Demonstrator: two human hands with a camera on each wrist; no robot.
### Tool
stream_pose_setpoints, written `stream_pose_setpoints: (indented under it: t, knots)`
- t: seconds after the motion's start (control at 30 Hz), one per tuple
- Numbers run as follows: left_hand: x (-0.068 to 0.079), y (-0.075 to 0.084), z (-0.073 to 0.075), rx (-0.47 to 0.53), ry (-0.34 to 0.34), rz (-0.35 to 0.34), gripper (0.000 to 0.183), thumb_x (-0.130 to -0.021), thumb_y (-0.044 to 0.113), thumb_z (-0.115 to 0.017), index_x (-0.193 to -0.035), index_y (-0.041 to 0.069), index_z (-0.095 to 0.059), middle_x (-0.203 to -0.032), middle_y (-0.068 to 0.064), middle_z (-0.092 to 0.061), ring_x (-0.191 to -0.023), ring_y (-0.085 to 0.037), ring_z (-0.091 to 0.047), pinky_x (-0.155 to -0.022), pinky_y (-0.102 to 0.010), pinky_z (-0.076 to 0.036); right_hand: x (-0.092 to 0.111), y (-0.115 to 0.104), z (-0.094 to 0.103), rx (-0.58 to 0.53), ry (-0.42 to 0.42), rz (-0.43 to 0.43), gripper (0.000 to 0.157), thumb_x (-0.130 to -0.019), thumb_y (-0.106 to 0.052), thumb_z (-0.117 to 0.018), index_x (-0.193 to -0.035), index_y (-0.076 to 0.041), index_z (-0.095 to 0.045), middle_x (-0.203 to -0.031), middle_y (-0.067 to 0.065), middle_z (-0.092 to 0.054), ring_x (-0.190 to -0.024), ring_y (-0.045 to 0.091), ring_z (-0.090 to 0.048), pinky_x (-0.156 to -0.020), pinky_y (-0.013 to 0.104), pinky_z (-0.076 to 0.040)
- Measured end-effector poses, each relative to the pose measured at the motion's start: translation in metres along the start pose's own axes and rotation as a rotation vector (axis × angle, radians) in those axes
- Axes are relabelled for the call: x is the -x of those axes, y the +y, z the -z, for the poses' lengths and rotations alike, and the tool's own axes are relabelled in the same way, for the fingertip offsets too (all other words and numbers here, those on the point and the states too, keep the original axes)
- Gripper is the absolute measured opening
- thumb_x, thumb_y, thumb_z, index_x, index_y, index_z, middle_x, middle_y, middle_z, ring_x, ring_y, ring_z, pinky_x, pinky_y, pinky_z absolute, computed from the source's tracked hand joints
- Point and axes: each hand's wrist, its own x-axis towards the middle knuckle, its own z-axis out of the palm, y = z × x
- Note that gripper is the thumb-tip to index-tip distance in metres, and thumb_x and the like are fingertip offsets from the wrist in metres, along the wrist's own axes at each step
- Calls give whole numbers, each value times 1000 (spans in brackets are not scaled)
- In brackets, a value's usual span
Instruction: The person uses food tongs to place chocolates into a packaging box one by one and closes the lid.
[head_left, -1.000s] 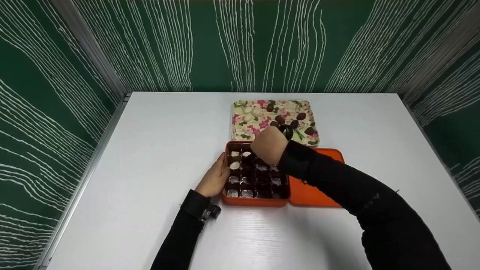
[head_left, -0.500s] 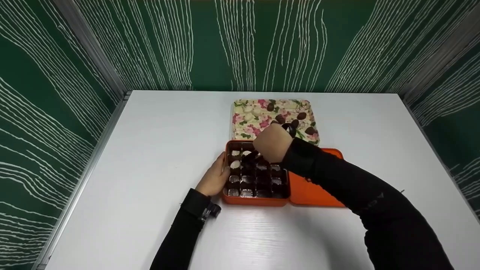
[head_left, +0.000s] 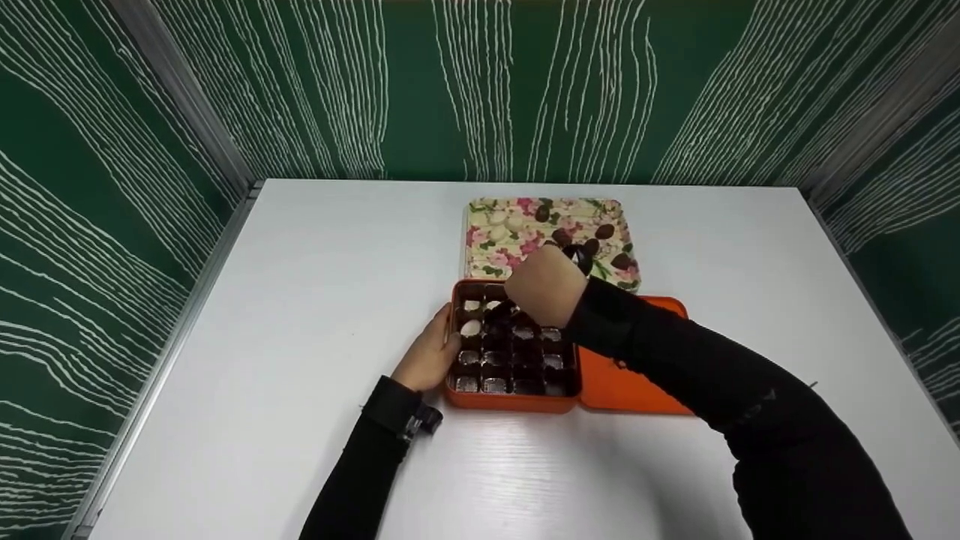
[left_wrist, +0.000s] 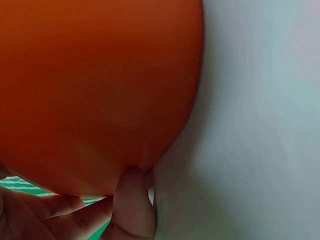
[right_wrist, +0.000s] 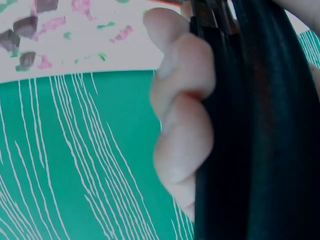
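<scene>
An orange box (head_left: 514, 403) holds a dark divided tray (head_left: 495, 358). White egg-shaped pieces (head_left: 471, 328) sit in compartments at its far left. My left hand (head_left: 429, 352) rests against the box's left wall; in the left wrist view its fingertips (left_wrist: 134, 192) touch the orange side near the table. My right hand (head_left: 546, 285) grips black tongs (head_left: 579, 259) above the far part of the box. In the right wrist view, curled fingers (right_wrist: 182, 135) wrap the tongs' two long arms. The tongs' lower ends reach into the tray; whether they hold a piece is hidden.
Behind the box lies a floral tray (head_left: 495, 259) with several brown pieces (head_left: 604, 232) and white pieces (head_left: 499, 232) on it. An orange lid (head_left: 630, 386) lies right of the box, partly under my right forearm. Green walls with white lines (head_left: 420, 90) enclose the white table (head_left: 337, 300).
My right hand with the tongs has shifted very slightly right and stays over the same part of the tray. My left hand keeps its place on the box.
</scene>
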Motion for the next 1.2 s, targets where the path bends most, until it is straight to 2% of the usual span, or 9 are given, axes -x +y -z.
stream_pose_setpoints:
  t: [0.13,0.27,0.4,0.5,0.57,0.67,0.8,1.0,1.2]
  knots:
    - [1,2,0,0,-1,22,62,-107,12,-41,-159,-11,-15,-162,-32,-24,-150,-43,-27,-125,-50,-20,4,5,5,-29,-3,-28,53,-97,0,-59,-73,-17,-15,-68,-1,-8,-67,13,-7,-66,34,-10]
    - [2,2,0,18,-6,24,63,-107,12,-41,-160,-10,-14,-162,-31,-24,-150,-43,-28,-125,-50,-21,7,16,7,-132,-82,-38,56,-96,-10,-67,-69,-18,-18,-64,-2,-12,-62,13,-12,-64,34,-12]
    - [2,1,1,21,-15,17,63,-107,12,-39,-159,-11,-13,-163,-31,-23,-151,-42,-26,-125,-49,-21,9,31,9,-263,-179,-50,50,-91,-28,-79,-64,-17,-37,-61,-2,-27,-57,15,-27,-60,34,-20]
    - [1,1,1,6,-19,24,63,-107,13,-38,-159,-12,-12,-163,-32,-21,-151,-41,-25,-126,-48,-20,12,44,5,-365,-191,-72,24,-90,-29,-80,-81,-13,-66,-66,1,-50,-60,19,-46,-57,35,-33]
    - [1,2,1,4,-17,28,63,-107,14,-38,-159,-11,-12,-163,-31,-22,-151,-41,-25,-126,-48,-20,14,53,0,-420,-178,-96,22,-90,-29,-79,-103,-11,-74,-78,5,-63,-69,24,-58,-61,39,-45]
    - [1,2,1,11,-8,29,64,-107,14,-40,-161,-7,-15,-163,-29,-25,-150,-40,-28,-125,-48,-22,17,65,-10,-494,-174,-149,40,-92,-31,-78,-126,-11,-72,-97,11,-72,-86,31,-67,-76,48,-56]
    - [0,3,0,28,0,17,64,-106,13,-42,-162,-4,-16,-163,-26,-27,-150,-39,-30,-125,-48,-23,19,79,-29,-569,-186,-223,54,-94,-37,-75,-140,-11,-64,-105,13,-73,-90,34,-66,-83,53,-54]
    - [1,2,0,32,-1,19,64,-105,11,-41,-160,-9,-15,-162,-29,-27,-150,-40,-29,-125,-48,-22,21,92,-61,-633,-192,-351,61,-98,-41,-68,-144,-4,-56,-90,13,-66,-81,34,-61,-82,53,-51]
    - [-1,1,0,41,-3,21,64,-105,10,-42,-160,-8,-16,-162,-28,-27,-151,-39,-28,-125,-47,-21,16,96,-82,-717,-161,-468,58,-103,-34,-60,-144,5,-52,-100,23,-67,-89,41,-61,-87,57,-50]
